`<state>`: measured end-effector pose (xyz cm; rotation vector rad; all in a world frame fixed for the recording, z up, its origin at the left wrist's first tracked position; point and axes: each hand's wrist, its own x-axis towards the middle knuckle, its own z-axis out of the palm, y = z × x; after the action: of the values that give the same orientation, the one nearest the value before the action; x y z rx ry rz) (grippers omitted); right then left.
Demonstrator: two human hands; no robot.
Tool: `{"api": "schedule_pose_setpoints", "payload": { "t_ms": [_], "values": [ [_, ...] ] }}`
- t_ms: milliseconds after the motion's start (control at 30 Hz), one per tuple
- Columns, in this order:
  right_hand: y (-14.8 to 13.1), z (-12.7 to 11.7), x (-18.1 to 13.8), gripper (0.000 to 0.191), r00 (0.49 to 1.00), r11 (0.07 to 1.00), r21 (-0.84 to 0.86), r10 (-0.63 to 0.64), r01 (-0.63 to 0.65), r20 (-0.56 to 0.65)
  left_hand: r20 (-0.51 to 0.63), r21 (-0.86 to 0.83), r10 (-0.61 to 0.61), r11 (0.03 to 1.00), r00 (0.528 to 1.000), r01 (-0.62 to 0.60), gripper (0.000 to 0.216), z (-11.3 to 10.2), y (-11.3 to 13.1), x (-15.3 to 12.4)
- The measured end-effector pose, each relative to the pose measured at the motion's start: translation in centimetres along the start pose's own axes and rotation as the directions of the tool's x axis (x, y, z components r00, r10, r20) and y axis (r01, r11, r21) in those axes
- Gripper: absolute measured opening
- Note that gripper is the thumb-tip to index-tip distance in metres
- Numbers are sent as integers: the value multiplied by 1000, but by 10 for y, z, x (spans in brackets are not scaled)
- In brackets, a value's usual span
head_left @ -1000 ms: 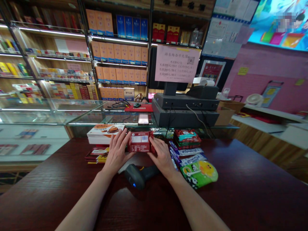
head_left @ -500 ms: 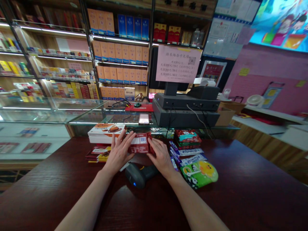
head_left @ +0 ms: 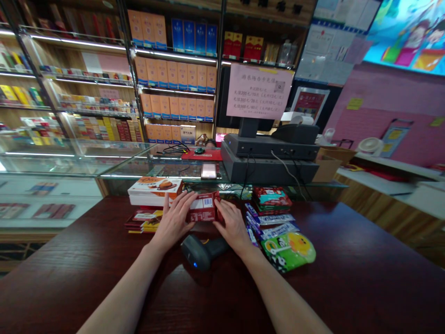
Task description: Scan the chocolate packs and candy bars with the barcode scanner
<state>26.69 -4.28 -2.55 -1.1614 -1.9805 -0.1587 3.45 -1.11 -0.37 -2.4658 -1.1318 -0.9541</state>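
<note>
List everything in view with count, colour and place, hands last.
Red packet: one, red, centre
Scanner: one, dark grey, on the table
White box: at least one, white, left
Flat packs: several, maroon and yellow, left
Bars: several, purple and white, right
Snack stack: one, red and teal, behind bars
Pouch: one, mainly green, nearer than bars
Table: one, dark red-brown, under these
Cash register: one, dark grey, on glass counter
Sign: one, pink, on monitor
Mouse: one, dark, on red mat
Cardboard box: at least one, brown, right
Shelves: several, brown, back
Screen: one, mostly blue, top right
Left hand: one, bare, at packet's left
Right hand: one, bare, at packet's right
</note>
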Motion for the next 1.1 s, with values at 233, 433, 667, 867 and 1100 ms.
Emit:
{"api": "schedule_pose_setpoints", "payload": {
  "t_ms": [233, 433, 667, 867, 1100],
  "values": [
    [-2, -1, -1, 70, 999, 1000, 6, 26, -27, 23, -13, 18, -2, 1000, 1000, 2, 78, -1, 0, 0],
    [-3, -6, 0, 69, 999, 999, 36, 19, -20, 25, -19, 26, -12, 1000, 1000, 12, 74, -2, -1, -1],
    [-3, -19, 4, 67, 999, 997, 58, 41, -41, 0, -16, 52, -24, 998, 1000, 25, 75, -3, -4, -1],
    [4, -38, 5, 56, 984, 986, 150, 47, -74, 173, -17, 57, -45, 997, 999, 46, 76, -8, -6, -1],
    [1, -56, 6, 74, 875, 950, 251, 42, -183, 482, -21, 58, -75, 995, 997, 76, 76, -12, -8, -2]
  ]
}}
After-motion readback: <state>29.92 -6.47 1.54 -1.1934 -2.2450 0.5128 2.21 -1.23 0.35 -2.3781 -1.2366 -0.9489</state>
